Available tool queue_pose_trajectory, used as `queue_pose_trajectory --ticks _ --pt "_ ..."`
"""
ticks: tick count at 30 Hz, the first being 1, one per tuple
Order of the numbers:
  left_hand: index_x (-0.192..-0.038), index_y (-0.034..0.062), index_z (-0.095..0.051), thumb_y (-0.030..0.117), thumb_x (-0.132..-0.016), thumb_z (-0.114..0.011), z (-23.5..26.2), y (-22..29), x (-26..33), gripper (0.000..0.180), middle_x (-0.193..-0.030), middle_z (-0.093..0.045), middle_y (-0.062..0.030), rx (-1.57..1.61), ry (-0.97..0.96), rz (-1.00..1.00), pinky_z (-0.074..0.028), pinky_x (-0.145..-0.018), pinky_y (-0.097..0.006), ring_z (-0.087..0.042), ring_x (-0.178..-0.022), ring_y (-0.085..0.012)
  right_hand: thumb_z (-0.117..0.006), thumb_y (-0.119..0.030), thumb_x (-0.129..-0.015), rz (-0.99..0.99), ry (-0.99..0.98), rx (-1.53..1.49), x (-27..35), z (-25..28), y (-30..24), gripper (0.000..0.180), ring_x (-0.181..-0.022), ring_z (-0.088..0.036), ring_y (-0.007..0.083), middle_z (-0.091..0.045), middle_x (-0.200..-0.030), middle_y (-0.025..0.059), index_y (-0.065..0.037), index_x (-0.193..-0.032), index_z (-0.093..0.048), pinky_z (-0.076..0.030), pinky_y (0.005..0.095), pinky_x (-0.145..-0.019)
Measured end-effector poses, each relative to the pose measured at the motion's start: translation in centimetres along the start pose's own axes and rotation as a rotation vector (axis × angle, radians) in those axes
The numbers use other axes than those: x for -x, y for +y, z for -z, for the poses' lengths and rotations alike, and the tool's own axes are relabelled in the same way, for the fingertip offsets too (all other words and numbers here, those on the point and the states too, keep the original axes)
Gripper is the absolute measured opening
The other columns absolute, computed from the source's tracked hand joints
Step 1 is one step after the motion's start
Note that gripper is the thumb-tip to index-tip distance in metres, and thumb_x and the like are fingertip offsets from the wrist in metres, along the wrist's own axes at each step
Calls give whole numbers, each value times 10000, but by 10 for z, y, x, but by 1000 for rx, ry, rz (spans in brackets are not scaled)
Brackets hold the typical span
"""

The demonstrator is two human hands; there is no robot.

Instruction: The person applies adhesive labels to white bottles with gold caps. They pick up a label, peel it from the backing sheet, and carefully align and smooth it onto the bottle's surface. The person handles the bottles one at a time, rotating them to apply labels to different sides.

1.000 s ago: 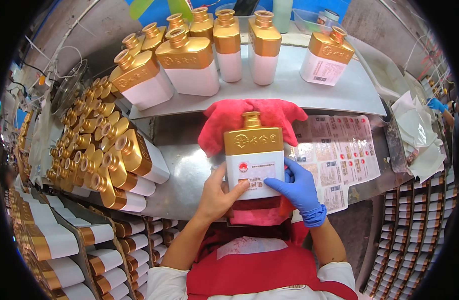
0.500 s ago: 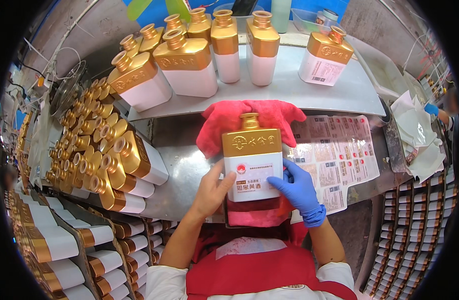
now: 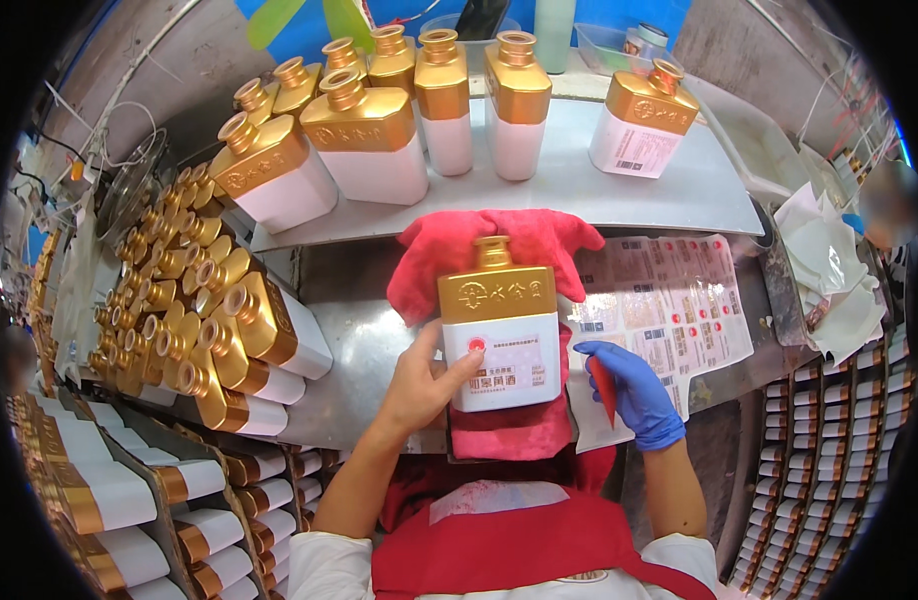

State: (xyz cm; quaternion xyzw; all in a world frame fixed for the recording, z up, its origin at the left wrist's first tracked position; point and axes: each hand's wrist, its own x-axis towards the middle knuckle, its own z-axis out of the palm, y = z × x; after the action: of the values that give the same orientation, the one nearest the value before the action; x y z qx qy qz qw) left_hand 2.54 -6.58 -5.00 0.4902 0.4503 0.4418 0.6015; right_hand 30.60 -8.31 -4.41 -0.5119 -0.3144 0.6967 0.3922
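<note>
Beside the bunched pink-red cloth [image 3: 509,432] and the white rectangular bottle with gold shoulders [image 3: 497,340] resting face-up on it, the blue-gloved right hand [image 3: 634,398] has come off the bottle, which seems to leave steadying to the bare left hand [image 3: 419,385] alone. Left thumb and fingers clamp the bottle's left side; right fingers curl around a thin, flat red piece [image 3: 603,388], leaving the pale rectangular label [image 3: 524,347] clear of the right thumb.
</note>
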Motion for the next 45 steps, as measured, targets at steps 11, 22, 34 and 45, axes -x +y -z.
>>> queue_pose_trajectory --ticks 11,22,34,45 --pt "-1323 -39 -378 94 -838 -665 7 5 3 579 -1142 -565 -149 -131 -108 100 -533 -697 -263 -642 -897 -177 -668 -10 -789 478 125 215 27 -48 -21 348 -1051 -568 185 -603 -1114 106 13 -1124 -575 -434 308 -954" --pt "-1362 -62 -274 28 -782 -666 8 1 9 706 -1234 -488 -170 72 -131 53 -557 -719 -276 -649 -919 -210 -637 -53 -825 520 37 262 18 -33 -27 371 -1102 -537 136 -603 -1161 78 0 -1188 -579 -409 283 -985" --pt "-1369 -58 -258 -5 -792 -643 8 1 11 695 -1224 -494 -181 105 -113 62 -570 -749 -296 -651 -934 -225 -674 -32 -806 513 133 273 24 -26 -23 347 -986 -585 117 -639 -1073 68 8 -1143 -602 -467 267 -909" --pt "-1356 -71 -274 21 -790 -663 9 -6 10 693 -1224 -485 -181 84 -113 35 -563 -784 -323 -632 -985 -250 -683 -51 -817 430 105 198 24 -27 -22 331 -967 -579 96 -633 -1049 42 -11 -1138 -609 -471 244 -880"
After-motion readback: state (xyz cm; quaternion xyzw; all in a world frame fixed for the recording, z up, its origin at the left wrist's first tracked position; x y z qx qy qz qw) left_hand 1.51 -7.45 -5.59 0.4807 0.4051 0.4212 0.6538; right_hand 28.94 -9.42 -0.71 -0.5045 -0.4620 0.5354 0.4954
